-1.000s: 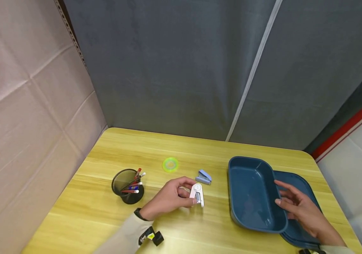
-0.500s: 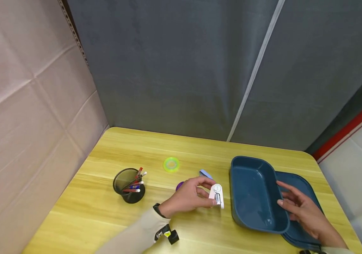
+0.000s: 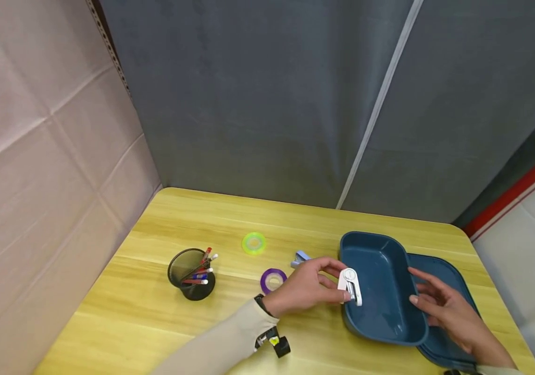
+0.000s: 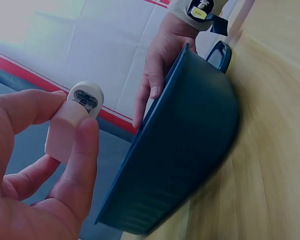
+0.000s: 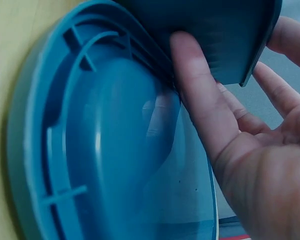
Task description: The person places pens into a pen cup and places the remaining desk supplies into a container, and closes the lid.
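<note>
Between thumb and fingertips, my left hand (image 3: 302, 291) pinches a small white and pale pink stapler (image 3: 349, 285). The stapler hangs over the left rim of a deep blue plastic box (image 3: 380, 291); its metal inner part (image 4: 86, 100) shows in the left wrist view. My right hand (image 3: 452, 317) holds the box's right wall, with some fingers outside and others over the rim. Under that side lies the blue lid (image 5: 110, 150), its underside up. The inside of the box holds nothing in the head view.
Left of the box lie a light blue stapler (image 3: 299, 258), partly behind my left hand, a purple tape roll (image 3: 265, 281) and a yellow-green tape roll (image 3: 253, 243). Farther left stands a black mesh cup (image 3: 194, 291) with several pens. A grey partition (image 3: 248, 104) rises behind the table.
My left hand has carried the white stapler rightward from the middle of the table to over the box's left rim, uncovering the purple tape roll. My right hand keeps its place.
</note>
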{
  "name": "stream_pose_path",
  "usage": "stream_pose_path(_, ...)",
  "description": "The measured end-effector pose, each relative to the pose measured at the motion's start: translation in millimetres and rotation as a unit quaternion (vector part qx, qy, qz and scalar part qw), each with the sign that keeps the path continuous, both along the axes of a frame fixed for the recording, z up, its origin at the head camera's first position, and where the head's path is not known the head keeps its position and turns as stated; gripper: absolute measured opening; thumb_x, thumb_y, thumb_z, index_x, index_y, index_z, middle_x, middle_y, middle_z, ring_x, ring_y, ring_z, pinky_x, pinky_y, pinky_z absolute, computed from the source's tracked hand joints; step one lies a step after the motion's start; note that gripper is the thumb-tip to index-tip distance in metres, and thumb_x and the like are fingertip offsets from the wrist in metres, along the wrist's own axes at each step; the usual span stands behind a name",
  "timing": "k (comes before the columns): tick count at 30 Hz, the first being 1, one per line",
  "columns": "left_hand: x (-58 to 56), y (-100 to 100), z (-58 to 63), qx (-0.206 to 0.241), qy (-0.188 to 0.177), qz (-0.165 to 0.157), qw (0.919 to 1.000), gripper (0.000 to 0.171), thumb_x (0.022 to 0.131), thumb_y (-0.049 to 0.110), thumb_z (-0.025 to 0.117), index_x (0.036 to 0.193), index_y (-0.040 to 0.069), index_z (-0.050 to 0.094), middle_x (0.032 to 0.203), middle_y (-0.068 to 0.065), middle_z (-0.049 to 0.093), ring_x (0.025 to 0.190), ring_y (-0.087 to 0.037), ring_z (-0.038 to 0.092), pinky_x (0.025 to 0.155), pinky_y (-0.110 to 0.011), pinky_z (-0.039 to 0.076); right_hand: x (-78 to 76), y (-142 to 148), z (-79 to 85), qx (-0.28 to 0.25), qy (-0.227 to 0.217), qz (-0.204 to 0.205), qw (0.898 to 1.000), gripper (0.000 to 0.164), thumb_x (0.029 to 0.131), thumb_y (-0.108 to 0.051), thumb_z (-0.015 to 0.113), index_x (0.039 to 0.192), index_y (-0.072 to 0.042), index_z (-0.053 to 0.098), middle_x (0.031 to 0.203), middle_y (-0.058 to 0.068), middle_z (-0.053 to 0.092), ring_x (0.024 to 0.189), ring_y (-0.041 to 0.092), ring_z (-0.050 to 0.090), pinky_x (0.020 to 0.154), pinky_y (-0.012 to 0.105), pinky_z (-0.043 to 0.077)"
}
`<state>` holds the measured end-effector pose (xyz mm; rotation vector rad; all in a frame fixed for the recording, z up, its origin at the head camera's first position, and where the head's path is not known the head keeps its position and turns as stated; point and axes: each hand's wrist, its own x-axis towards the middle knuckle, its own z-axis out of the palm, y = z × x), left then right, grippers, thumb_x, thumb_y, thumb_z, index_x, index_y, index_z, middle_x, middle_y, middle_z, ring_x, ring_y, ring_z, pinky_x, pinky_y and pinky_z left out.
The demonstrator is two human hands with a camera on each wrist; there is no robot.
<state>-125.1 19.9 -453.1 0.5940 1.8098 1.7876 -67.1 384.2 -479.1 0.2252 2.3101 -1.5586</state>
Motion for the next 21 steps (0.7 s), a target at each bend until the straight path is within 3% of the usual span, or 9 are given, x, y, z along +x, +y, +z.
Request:
stream_pose_path(7, -5.0, 20, -4.0, 0.009, -0.035, 0.011, 0.9993, 0.046, 0.085, 0.004, 0.088, 0.125, 0.015, 0.070, 0.106, 0.005, 0.068, 0.083, -0.010, 0.075, 0.072, -0.033, 0.066, 0.2, 2, -2.3, 0.012, 0.001, -0.002, 1.000, 0.075, 0.108, -0.028, 0.064, 0.170, -0.024, 0.022, 0.160, 0.029, 0.032, 0.106, -0.009, 0.058, 0.080, 0.041, 0.064)
stream_pose_path(12, -5.6, 28, -7.1, 0.003, -0.039, 0.015, 0.9991, 0.046, 0.084, 0.002, 0.088, 0.124, 0.014, 0.070, 0.102, 0.003, 0.068, 0.075, -0.010, 0.074, 0.072, -0.040, 0.067, 0.1, 2, -3.6, 0.010, 0.000, -0.005, 1.000, 0.074, 0.109, -0.026, 0.063, 0.170, -0.022, 0.022, 0.159, 0.031, 0.033, 0.106, -0.007, 0.059, 0.080, 0.041, 0.065)
stream_pose_path(21, -4.4, 33, -8.5, -0.027, -0.041, 0.030, 0.9983, 0.040, 0.086, 0.010, 0.089, 0.122, 0.015, 0.072, 0.103, 0.005, 0.068, 0.072, -0.012, 0.072, 0.071, -0.038, 0.067, 0.7, 1, -3.9, 0.007, 0.007, -0.005, 1.000, 0.074, 0.109, -0.025, 0.062, 0.170, -0.020, 0.021, 0.159, 0.032, 0.035, 0.106, -0.006, 0.061, 0.079, 0.041, 0.065)
